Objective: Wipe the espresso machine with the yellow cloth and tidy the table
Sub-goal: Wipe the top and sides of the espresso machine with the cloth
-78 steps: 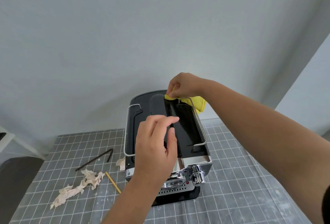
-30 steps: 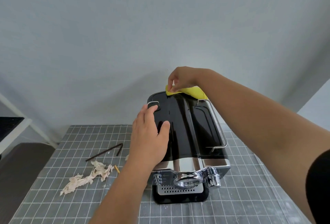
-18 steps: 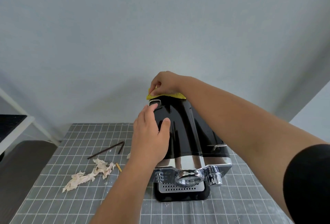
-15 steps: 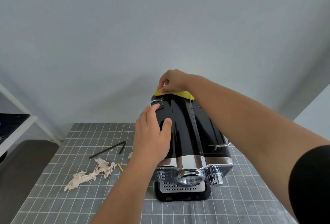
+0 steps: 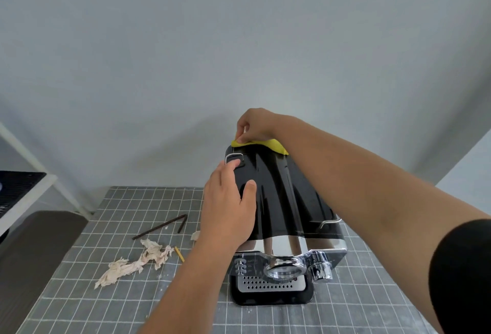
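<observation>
Honestly nothing readable here. There are some tiny markings on the espresso machine (image 5: 281, 216), on its front panel by the chrome buttons, but they're way too small and blurry to make out. No labels elsewhere.

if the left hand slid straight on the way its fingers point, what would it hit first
Probably the small chrome handle at the far edge of the espresso machine; the left hand has fingertips almost at it. Beyond lie the yellow cloth and right hand.
</observation>
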Motion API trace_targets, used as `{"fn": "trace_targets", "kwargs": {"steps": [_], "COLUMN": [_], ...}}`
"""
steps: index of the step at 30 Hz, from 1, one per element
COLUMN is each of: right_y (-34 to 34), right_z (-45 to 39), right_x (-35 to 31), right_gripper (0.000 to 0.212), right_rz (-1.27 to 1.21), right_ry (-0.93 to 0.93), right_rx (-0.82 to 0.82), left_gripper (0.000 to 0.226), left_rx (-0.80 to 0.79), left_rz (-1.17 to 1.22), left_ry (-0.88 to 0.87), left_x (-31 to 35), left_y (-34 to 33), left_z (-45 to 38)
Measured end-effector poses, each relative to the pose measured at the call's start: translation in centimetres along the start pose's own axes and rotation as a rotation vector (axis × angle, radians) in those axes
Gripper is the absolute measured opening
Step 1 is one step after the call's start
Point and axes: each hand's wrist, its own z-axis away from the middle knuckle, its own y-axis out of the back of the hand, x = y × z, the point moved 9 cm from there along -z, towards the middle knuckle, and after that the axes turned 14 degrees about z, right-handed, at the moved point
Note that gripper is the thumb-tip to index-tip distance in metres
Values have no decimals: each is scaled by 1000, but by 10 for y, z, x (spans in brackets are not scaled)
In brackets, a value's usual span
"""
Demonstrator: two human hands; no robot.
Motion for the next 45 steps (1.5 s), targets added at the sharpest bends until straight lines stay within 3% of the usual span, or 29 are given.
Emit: {"fn": "trace_targets", "kwargs": {"steps": [4, 17, 25, 31, 36, 45], "right_y": [0, 7, -18, -42, -59, -50], "right_z": [-7, 67, 111, 137, 133, 109], "right_x": [-12, 101, 130, 135, 145, 147], "right_gripper": [12, 13, 5, 24, 13, 13], "right_rz": [63, -8, -381, -716, -959, -887], "right_ry": [32, -199, -277, -295, -401, -530], "right_rx": [-7, 57, 142, 176, 229, 298], "left_gripper": [46, 46, 45, 45, 45, 43], "left_rx": [-5, 17, 28, 45, 49, 58], "left_rz": [-8, -6, -6, -4, -7, 36], "left_ry": [0, 1, 9, 6, 10, -7], "left_x": [0, 2, 1, 0, 0, -1], "left_y": [-1, 1, 0, 1, 0, 1], "left_z": [-1, 1, 1, 0, 0, -1]}}
